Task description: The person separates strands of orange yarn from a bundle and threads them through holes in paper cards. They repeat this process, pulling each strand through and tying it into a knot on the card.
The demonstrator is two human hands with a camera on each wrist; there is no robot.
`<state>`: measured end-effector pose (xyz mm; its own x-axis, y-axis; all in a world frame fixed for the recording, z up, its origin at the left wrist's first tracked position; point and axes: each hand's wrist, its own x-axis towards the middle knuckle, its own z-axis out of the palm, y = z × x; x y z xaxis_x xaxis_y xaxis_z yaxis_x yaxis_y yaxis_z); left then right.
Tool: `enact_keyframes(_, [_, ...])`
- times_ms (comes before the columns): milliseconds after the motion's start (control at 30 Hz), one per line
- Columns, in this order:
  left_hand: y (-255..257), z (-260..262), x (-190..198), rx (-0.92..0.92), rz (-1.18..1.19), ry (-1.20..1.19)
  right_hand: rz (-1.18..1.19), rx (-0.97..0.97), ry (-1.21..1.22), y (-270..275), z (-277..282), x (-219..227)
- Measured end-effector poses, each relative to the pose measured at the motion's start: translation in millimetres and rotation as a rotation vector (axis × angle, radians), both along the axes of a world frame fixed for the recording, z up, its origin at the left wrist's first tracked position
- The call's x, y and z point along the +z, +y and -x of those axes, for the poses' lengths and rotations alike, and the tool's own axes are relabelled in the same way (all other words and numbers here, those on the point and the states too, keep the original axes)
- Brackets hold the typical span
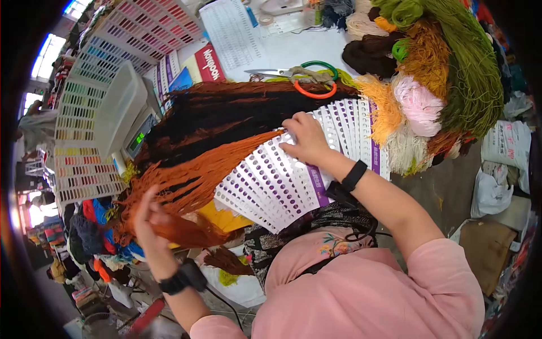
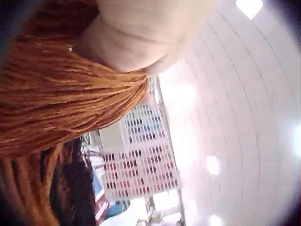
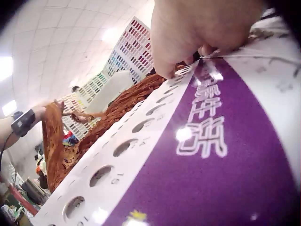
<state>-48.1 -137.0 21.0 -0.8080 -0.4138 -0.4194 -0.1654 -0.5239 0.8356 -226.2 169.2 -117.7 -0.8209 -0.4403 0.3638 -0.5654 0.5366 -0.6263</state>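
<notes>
Head view shows hands (image 1: pixel 151 226) apart, right (image 1: pixel 307 138) touching cards (image 1: pixel 295 176).

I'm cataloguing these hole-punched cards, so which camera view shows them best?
The head view: the cards fan out there, partly covered by the right hand. The right wrist view gives only a partial close-up, mostly a purple end; the left wrist view shows none clearly.

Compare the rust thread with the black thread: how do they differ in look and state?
The rust thread is orange-brown; the black thread is far darker. Part of the rust thread is held up in the left hand, while the black thread lies spread out. Both are bundles of long strands, laid side by side.
</notes>
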Motion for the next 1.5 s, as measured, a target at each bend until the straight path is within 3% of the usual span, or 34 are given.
enact_keyframes(67, [50.6,-9.0,-4.3,-0.205,-0.209,0.065,0.102,0.031,-0.080,0.6,-5.6,7.1])
enact_keyframes(133, [96.8,-10.2,-6.9,-0.200,-0.169,0.040,0.204,0.087,-0.168,-1.0,-18.8,21.1])
enact_keyframes(200, [125.0,-2.7,-9.9,-0.201,-0.294,0.158,0.252,0.194,-0.241,-7.2,-40.5,43.0])
enact_keyframes(267, [141.5,1.4,-10.9,-0.240,-0.318,0.225,0.427,0.306,-0.782,-16.7,-65.2,75.2])
enact_keyframes(367, [152.4,-2.5,-18.2,-0.305,-0.335,0.243,0.677,0.399,-1.339,-31.0,-93.3,124.4])
enact_keyframes(400, [150.8,-5.1,-22.2,-0.359,-0.374,0.253,0.671,0.395,-1.345,-32.6,-96.3,124.4])
enact_keyframes(500, [150.9,-11.6,-8.4,-0.275,-0.428,0.328,0.732,0.430,-1.350,-32.7,-99.7,117.7])
enact_keyframes(600, [151.5,-20.8,-11.5,-0.119,-0.445,0.229,0.779,0.419,-1.399,-30.0,-102.0,124.0])
enact_keyframes(633, [157.2,-22.2,-6.5,-0.104,-0.235,0.116,0.749,0.416,-1.393,-30.0,-103.5,125.2])
enact_keyframes(733, [158.5,-23.8,-17.8,-0.046,-0.215,0.197,0.702,0.415,-1.403,-30.4,-106.4,131.5])
enact_keyframes(900, [158.3,-25.3,-14.5,-0.086,-0.308,0.294,0.783,0.553,-1.507,-32.2,-110.8,127.8])
enact_keyframes(967, [156.4,-27.0,-15.8,-0.173,-0.360,0.333,0.734,0.450,-1.498,-34.0,-113.2,130.7])
enact_keyframes(1100, [162.3,-32.7,-11.6,-0.228,-0.187,0.372,0.782,0.351,-1.650,-35.8,-113.2,147.7])
enact_keyframes(1200, [163.1,-33.8,-17.4,-0.264,-0.060,0.427,0.545,0.315,-1.464,-42.3,-120.5,133.7])
enact_keyframes(1267, [162.6,-34.7,-12.2,-0.295,-0.013,0.438,0.557,0.313,-1.462,-42.4,-119.6,135.0])
enact_keyframes(1500, [158.0,-38.1,-13.2,-0.234,-0.252,0.426,0.712,0.342,-1.549,-35.8,-118.8,137.1])
